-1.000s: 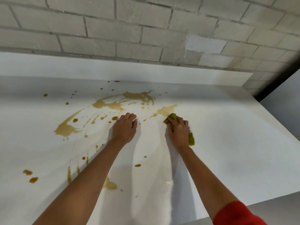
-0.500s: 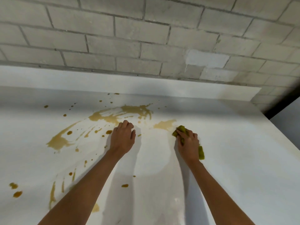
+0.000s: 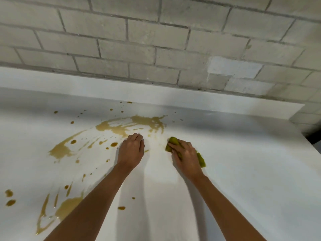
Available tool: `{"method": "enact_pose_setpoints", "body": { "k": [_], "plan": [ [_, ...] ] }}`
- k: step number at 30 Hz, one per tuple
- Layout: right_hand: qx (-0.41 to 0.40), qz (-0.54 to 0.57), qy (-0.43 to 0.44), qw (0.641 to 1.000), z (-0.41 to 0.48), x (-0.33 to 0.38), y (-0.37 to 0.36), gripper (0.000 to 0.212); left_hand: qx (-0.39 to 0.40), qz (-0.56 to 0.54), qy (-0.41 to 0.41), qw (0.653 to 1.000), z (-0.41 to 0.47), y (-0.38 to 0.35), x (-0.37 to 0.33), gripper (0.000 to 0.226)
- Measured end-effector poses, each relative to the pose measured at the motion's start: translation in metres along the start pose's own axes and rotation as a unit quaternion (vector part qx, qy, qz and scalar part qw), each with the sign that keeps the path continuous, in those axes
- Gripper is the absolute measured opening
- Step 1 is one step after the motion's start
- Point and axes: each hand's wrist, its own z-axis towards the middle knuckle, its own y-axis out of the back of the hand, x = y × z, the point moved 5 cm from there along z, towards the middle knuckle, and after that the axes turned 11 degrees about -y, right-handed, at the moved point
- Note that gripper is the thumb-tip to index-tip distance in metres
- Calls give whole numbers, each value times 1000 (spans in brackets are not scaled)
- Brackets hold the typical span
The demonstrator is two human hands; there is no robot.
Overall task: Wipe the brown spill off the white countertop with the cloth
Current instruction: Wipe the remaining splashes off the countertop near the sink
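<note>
The fingers (image 3: 175, 145) of the right hand (image 3: 186, 156) lie spread and pressed flat over the cloth (image 3: 201, 160), pinning it against the countertop (image 3: 251, 171) rather than pinching it, so the green fabric shows only past the fingertips and behind the heel of the palm. The cloth looks soft, limp and probably damp, so it should be light and apt to bunch or slide; a broad flat press over its middle, as here, seems the best hold (gripping one corner would likely let the rest drag). The left hand (image 3: 131, 152) holds nothing, its fingers curled under and resting on the surface just left of the cloth. The spill (image 3: 137, 122) spreads beyond and to the left of the cloth, its nearest smear just beyond it, with more pools and drops well to the left and nearer the person. Most of it looks unwiped.
</note>
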Motion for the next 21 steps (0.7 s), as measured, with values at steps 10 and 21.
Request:
{"method": "enact_pose_setpoints", "body": {
  "k": [10, 21],
  "plan": [
    [3, -51, -96, 994, 56, 16, -30, 32, -9, 3, 11, 1000, 1, 3, 0, 30],
    [-27, -34, -50, 998, 32, -26, 3, 27, -12, -16, 29, 999, 4, 2, 2, 30]
  ]
}}
